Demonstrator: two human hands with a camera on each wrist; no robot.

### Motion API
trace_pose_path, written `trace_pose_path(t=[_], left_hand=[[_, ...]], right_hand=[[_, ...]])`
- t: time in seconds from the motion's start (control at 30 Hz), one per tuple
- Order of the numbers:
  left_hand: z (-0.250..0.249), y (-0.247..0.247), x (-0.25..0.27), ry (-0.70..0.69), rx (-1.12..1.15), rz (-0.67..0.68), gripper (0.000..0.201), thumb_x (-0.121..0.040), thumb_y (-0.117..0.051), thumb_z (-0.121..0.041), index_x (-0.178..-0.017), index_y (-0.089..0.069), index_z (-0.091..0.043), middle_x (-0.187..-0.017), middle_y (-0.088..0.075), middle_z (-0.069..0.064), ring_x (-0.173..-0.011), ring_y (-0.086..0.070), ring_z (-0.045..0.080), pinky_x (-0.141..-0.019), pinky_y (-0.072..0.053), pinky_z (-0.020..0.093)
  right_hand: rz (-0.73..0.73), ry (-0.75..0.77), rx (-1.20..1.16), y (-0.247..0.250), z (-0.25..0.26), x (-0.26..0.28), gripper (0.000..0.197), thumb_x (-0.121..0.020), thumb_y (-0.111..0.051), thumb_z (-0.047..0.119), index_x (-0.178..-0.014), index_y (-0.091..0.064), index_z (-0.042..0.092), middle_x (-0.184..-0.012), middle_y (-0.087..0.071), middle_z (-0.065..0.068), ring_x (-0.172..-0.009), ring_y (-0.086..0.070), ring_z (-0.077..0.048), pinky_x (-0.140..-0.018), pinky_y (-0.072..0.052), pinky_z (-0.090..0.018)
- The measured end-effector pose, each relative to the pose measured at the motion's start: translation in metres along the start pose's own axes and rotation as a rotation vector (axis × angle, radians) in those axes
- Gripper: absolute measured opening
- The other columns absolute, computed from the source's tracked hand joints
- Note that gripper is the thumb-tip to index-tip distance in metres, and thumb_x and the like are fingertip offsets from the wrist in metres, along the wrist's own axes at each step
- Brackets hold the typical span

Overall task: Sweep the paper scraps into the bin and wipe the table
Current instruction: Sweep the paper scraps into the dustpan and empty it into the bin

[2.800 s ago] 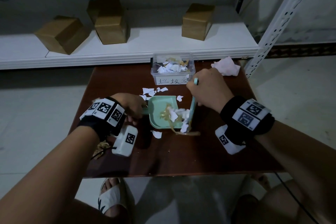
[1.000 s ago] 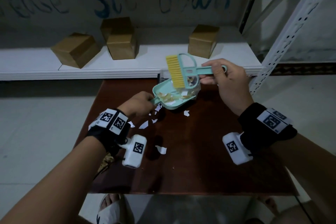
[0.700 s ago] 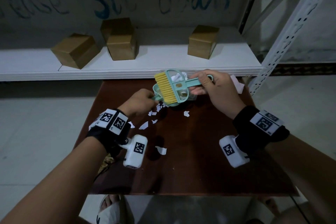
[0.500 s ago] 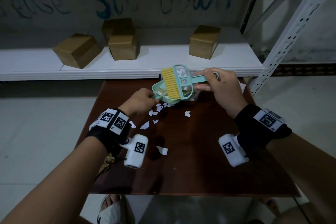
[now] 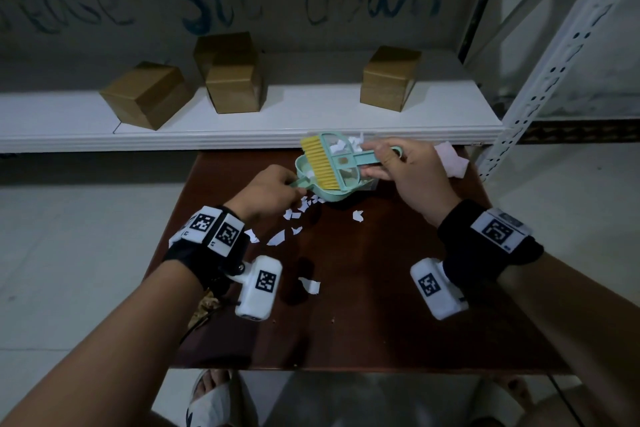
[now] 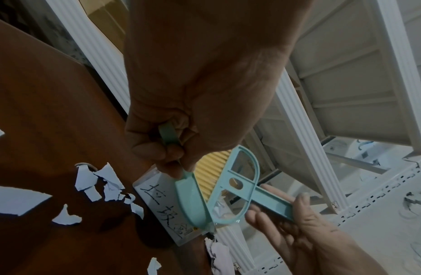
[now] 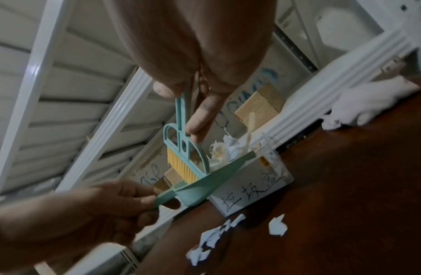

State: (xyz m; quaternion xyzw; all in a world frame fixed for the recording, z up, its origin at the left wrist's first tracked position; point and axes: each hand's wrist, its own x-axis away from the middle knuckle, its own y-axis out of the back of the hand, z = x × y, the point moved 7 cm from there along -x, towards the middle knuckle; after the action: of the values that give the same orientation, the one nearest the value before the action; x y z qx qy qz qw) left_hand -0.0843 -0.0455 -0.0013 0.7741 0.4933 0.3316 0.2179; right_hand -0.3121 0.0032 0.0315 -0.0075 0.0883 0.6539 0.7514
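My left hand (image 5: pixel 273 194) grips the handle of a mint-green dustpan (image 5: pixel 330 197), which is lifted and tilted over a clear bin (image 7: pixel 251 188) at the table's far edge. My right hand (image 5: pixel 412 177) pinches the handle of a small brush (image 5: pixel 343 163), and its yellow bristles (image 5: pixel 320 165) lie inside the pan. In the left wrist view the dustpan (image 6: pixel 193 201) rests against the bin (image 6: pixel 162 201), which holds crumpled paper. White paper scraps (image 5: pixel 277 237) lie on the brown table (image 5: pixel 363 315) below the pan, with one more scrap (image 5: pixel 310 285) nearer me.
A crumpled pale cloth (image 5: pixel 450 163) lies at the table's far right corner. Behind the table a white shelf (image 5: pixel 277 121) carries three cardboard boxes (image 5: pixel 389 78). A perforated white upright (image 5: pixel 540 73) stands at the right. Brownish debris (image 5: pixel 207 305) sits at the table's left edge.
The dustpan rose from the table to the bin and tipped over it. The brush came up with it and has been stroking inside the pan, which now holds fewer scraps.
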Motion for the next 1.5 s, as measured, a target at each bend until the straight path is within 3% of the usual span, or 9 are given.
trace_pose_path(t=[0.17, 0.3, 0.43, 0.63, 0.87, 1.0, 1.1, 1.2, 1.5], left_hand=[[0.002, 0.000, 0.000, 0.020, 0.035, 0.001, 0.019, -0.103, -0.060, -0.020, -0.094, -0.071, -0.008, -0.067, -0.064, -0.002, -0.054, -0.050, 0.009, -0.054, -0.041, 0.023], [0.007, 0.004, -0.002, 0.051, 0.078, -0.005, 0.026, -0.101, -0.062, -0.020, -0.091, -0.071, 0.003, -0.070, -0.061, 0.009, -0.059, -0.049, 0.020, -0.061, -0.040, 0.031], [0.011, 0.007, -0.003, 0.061, 0.066, -0.009, 0.030, -0.099, -0.064, -0.022, -0.075, -0.068, -0.005, -0.068, -0.062, 0.010, -0.062, -0.049, 0.022, -0.062, -0.039, 0.035], [0.011, 0.017, -0.002, 0.075, 0.088, -0.076, 0.025, -0.098, -0.064, -0.020, -0.080, -0.071, -0.003, -0.058, -0.058, 0.003, -0.040, -0.046, 0.008, -0.047, -0.037, 0.021], [0.011, 0.019, -0.004, 0.074, 0.123, -0.092, 0.033, -0.095, -0.067, -0.024, -0.080, -0.068, 0.005, -0.061, -0.055, 0.007, -0.052, -0.044, 0.017, -0.055, -0.037, 0.028], [0.008, 0.020, -0.003, 0.057, 0.132, -0.114, 0.033, -0.095, -0.066, -0.023, -0.081, -0.066, 0.007, -0.062, -0.052, 0.007, -0.057, -0.043, 0.019, -0.060, -0.036, 0.032], [0.005, 0.023, -0.001, 0.050, 0.146, -0.152, 0.034, -0.097, -0.064, -0.024, -0.084, -0.068, 0.007, -0.061, -0.052, 0.005, -0.055, -0.043, 0.018, -0.058, -0.035, 0.030], [0.004, 0.024, -0.001, 0.049, 0.145, -0.169, 0.033, -0.097, -0.067, -0.027, -0.081, -0.069, 0.002, -0.058, -0.050, 0.002, -0.050, -0.040, 0.015, -0.052, -0.032, 0.028], [0.006, 0.017, -0.005, 0.021, 0.151, -0.117, 0.031, -0.095, -0.066, -0.023, -0.074, -0.065, 0.000, -0.063, -0.055, 0.011, -0.054, -0.045, 0.019, -0.060, -0.038, 0.032]], right_hand=[[-0.029, 0.125, 0.322, 0.005, -0.001, -0.003, 0.023, -0.104, -0.061, 0.015, -0.119, -0.074, 0.004, -0.079, -0.076, -0.009, -0.067, -0.075, -0.014, -0.069, -0.063, -0.026], [-0.051, 0.139, 0.314, 0.008, 0.001, -0.004, 0.027, -0.105, -0.060, 0.015, -0.125, -0.071, 0.000, -0.085, -0.077, -0.012, -0.074, -0.077, -0.016, -0.074, -0.065, -0.032], [-0.093, 0.091, 0.186, 0.010, 0.003, -0.005, 0.029, -0.106, -0.058, 0.017, -0.125, -0.070, -0.002, -0.089, -0.077, -0.017, -0.081, -0.078, -0.024, -0.079, -0.066, -0.036], [-0.237, 0.133, 0.183, 0.036, 0.023, -0.007, 0.030, -0.108, -0.055, 0.022, -0.124, -0.070, 0.004, -0.091, -0.077, -0.009, -0.082, -0.078, -0.018, -0.077, -0.065, -0.030], [-0.462, 0.190, 0.374, 0.073, 0.032, -0.010, 0.030, -0.099, -0.058, 0.036, -0.104, -0.078, 0.014, -0.076, -0.075, -0.005, -0.068, -0.076, -0.017, -0.067, -0.064, -0.050], [-0.540, 0.183, 0.466, 0.085, 0.033, -0.013, 0.039, -0.098, -0.053, 0.041, -0.101, -0.077, 0.010, -0.070, -0.074, -0.007, -0.062, -0.074, -0.018, -0.064, -0.063, -0.049], [-0.535, 0.182, 0.572, 0.091, 0.034, -0.015, 0.044, -0.098, -0.049, 0.043, -0.081, -0.073, 0.010, -0.058, -0.069, -0.004, -0.058, -0.071, -0.023, -0.066, -0.061, -0.052], [-0.479, 0.164, 0.750, 0.087, 0.032, -0.015, 0.047, -0.099, -0.045, 0.037, -0.064, -0.065, 0.013, -0.052, -0.064, 0.003, -0.056, -0.068, -0.021, -0.065, -0.057, -0.041], [-0.402, 0.174, 0.506, 0.053, 0.028, -0.007, 0.032, -0.106, -0.054, 0.028, -0.099, -0.077, 0.006, -0.068, -0.074, -0.001, -0.056, -0.071, -0.005, -0.065, -0.064, -0.036]])
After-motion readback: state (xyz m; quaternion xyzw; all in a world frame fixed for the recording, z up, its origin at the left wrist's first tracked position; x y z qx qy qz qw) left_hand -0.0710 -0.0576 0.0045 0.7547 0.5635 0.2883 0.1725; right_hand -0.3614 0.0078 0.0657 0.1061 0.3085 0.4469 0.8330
